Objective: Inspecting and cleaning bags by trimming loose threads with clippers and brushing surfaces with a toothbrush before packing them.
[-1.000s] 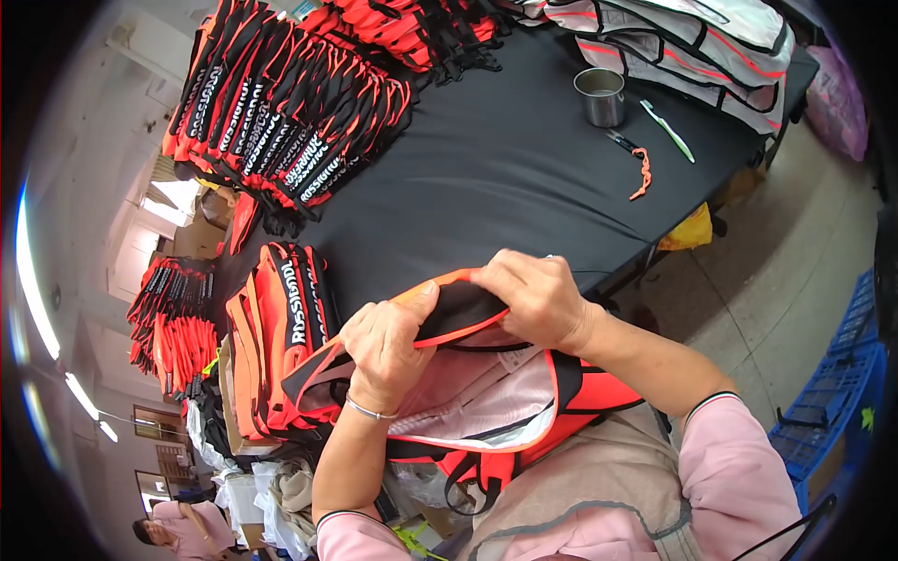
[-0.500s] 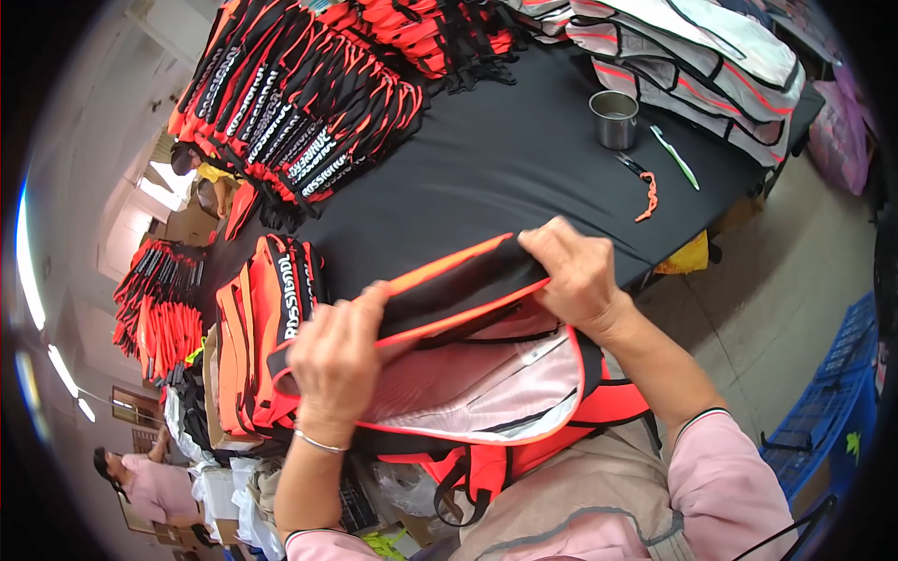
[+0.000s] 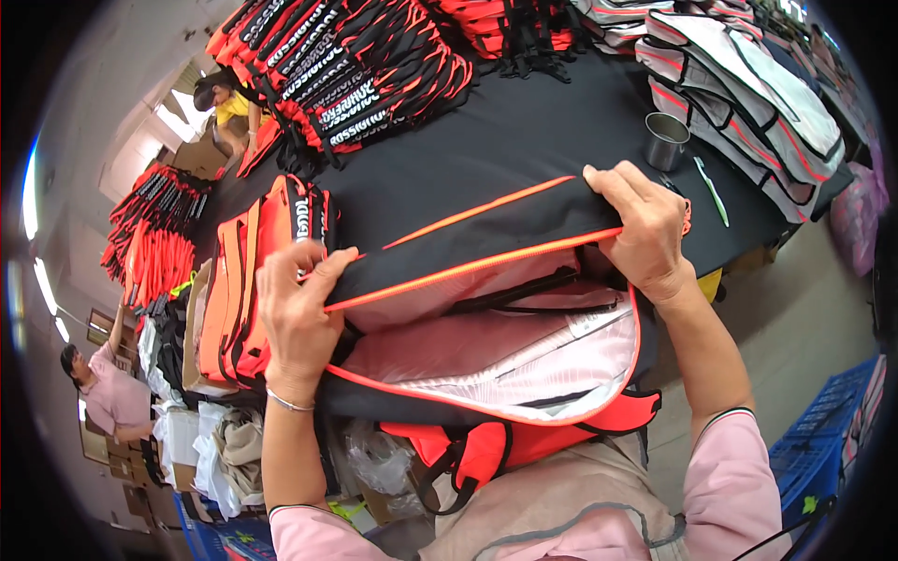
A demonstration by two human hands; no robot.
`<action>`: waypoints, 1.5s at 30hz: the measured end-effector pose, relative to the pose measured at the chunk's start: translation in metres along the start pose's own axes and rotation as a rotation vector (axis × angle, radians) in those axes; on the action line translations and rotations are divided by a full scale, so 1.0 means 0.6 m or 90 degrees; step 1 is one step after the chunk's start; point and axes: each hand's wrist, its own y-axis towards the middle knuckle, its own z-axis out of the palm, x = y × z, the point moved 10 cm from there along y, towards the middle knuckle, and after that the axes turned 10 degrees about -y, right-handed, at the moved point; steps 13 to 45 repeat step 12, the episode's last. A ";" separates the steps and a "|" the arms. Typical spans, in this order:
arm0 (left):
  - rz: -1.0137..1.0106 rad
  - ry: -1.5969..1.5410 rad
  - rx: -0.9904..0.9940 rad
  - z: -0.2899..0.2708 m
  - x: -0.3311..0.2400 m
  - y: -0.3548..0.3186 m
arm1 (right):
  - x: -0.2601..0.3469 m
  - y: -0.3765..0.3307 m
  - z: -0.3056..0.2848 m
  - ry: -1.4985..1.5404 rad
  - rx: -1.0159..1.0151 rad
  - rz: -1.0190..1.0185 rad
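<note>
- Your left hand (image 3: 297, 313), fingers curled, pinches the bag flap (image 3: 477, 238) at its left end.
- Your right hand (image 3: 645, 224) clamps the flap's right corner.
- The open black-and-orange bag (image 3: 486, 365) lies at the bench (image 3: 505, 140) edge, before you.

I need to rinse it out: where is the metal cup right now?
In the head view the metal cup stands upper right on the black table, above the right hand, beside a green pen.
</note>
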 end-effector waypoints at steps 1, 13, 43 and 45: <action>-0.026 -0.002 0.027 -0.002 0.010 0.002 | -0.001 0.003 0.007 0.003 0.005 -0.004; -0.349 -0.442 0.059 0.052 0.202 -0.156 | -0.049 0.045 0.012 0.003 -0.096 -0.061; -0.349 -0.442 0.059 0.052 0.202 -0.156 | -0.049 0.045 0.012 0.003 -0.096 -0.061; -0.349 -0.442 0.059 0.052 0.202 -0.156 | -0.049 0.045 0.012 0.003 -0.096 -0.061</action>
